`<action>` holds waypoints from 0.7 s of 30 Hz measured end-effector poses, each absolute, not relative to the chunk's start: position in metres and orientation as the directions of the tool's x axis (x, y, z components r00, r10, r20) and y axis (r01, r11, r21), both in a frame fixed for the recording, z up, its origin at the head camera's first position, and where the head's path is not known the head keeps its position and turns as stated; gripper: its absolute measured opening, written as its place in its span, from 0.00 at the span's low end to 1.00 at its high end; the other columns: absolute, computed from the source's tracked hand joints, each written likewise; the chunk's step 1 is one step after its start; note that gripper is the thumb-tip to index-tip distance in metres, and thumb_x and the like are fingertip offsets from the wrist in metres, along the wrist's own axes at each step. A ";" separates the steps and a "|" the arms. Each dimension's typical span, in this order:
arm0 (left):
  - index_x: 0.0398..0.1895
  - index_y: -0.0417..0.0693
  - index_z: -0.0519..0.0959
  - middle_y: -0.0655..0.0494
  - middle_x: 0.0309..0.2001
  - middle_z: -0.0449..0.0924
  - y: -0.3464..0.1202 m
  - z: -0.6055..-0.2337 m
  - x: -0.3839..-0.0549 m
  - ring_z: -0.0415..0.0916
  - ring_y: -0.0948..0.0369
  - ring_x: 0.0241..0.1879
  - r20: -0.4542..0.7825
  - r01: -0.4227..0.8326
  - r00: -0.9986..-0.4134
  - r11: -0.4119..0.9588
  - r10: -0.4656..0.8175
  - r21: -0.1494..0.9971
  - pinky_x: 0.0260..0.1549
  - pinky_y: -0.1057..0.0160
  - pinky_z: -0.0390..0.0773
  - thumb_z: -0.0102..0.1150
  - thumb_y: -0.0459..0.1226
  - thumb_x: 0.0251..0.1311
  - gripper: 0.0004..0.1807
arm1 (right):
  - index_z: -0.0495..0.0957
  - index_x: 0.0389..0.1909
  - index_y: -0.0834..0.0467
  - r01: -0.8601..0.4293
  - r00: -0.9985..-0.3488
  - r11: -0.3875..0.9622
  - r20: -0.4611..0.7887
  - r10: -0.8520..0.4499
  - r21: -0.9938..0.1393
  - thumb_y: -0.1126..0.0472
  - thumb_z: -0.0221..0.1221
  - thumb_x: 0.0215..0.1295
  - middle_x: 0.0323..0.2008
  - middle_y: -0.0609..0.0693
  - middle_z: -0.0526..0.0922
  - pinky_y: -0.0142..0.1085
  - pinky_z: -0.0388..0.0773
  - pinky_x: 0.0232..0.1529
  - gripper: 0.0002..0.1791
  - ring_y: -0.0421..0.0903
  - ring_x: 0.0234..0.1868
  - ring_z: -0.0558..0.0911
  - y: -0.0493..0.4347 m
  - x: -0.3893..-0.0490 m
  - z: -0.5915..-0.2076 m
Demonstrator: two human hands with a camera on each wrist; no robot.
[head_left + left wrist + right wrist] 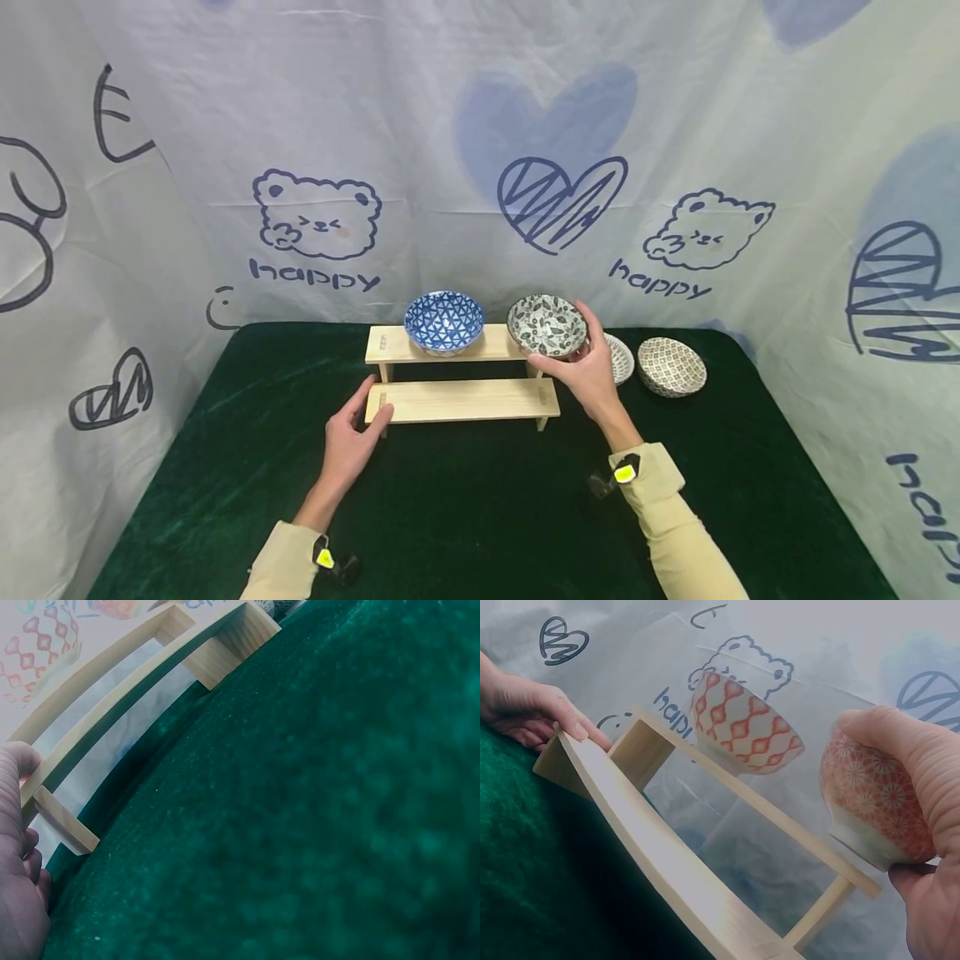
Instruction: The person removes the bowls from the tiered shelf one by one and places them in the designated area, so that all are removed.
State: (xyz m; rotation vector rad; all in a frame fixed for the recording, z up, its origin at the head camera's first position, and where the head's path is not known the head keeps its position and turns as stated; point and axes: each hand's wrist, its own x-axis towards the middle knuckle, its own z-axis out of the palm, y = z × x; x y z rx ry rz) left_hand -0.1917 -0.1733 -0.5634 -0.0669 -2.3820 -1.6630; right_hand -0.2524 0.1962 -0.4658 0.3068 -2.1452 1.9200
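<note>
- Gray leafy bowl is at the right end of the top board of a wooden shelf, can't tell if it's touching
- Right hand has it clamped, thumb and fingers on its sides
- Left hand is clamped on the shelf's lower left end
- Blue bowl sits up top too
- Brown bowl and half-hidden white bowl on the green cloth, right

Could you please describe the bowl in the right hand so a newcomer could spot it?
On the green table stands a two-tier wooden rack. At its upper shelf's right end, the right hand holds the bowl. Dark leaves inside distinguish it from the blue bowl alongside.
</note>
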 end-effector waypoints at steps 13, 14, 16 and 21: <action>0.79 0.46 0.67 0.48 0.77 0.67 -0.174 -0.563 -0.191 0.63 0.46 0.77 0.228 0.182 -0.968 0.343 -0.100 0.922 0.73 0.40 0.64 0.65 0.44 0.72 0.35 | 0.51 0.81 0.54 -0.308 -0.951 0.047 0.309 0.024 -0.950 0.76 0.75 0.50 0.76 0.56 0.60 0.30 0.73 0.67 0.60 0.54 0.74 0.66 0.207 -0.231 -0.465; 0.79 0.46 0.67 0.48 0.77 0.67 -0.174 -0.563 -0.191 0.63 0.46 0.77 0.226 0.180 -0.969 0.343 -0.099 0.922 0.73 0.40 0.64 0.65 0.44 0.72 0.35 | 0.51 0.81 0.55 -0.310 -0.950 0.040 0.311 0.026 -0.950 0.77 0.74 0.50 0.76 0.56 0.59 0.29 0.73 0.66 0.60 0.54 0.74 0.66 0.208 -0.229 -0.465; 0.79 0.46 0.67 0.48 0.77 0.66 -0.174 -0.563 -0.191 0.63 0.46 0.77 0.220 0.175 -0.970 0.341 -0.099 0.924 0.74 0.40 0.63 0.65 0.44 0.72 0.35 | 0.51 0.81 0.56 -0.316 -0.948 0.031 0.317 0.032 -0.948 0.78 0.74 0.50 0.76 0.58 0.59 0.28 0.74 0.65 0.60 0.56 0.74 0.66 0.210 -0.225 -0.465; 0.79 0.45 0.66 0.47 0.77 0.66 -0.174 -0.562 -0.190 0.62 0.46 0.77 0.212 0.171 -0.973 0.325 -0.094 0.930 0.74 0.41 0.63 0.66 0.42 0.72 0.36 | 0.50 0.81 0.55 -0.313 -0.948 0.047 0.315 0.036 -0.949 0.78 0.73 0.51 0.76 0.59 0.58 0.29 0.74 0.66 0.60 0.57 0.74 0.65 0.218 -0.216 -0.466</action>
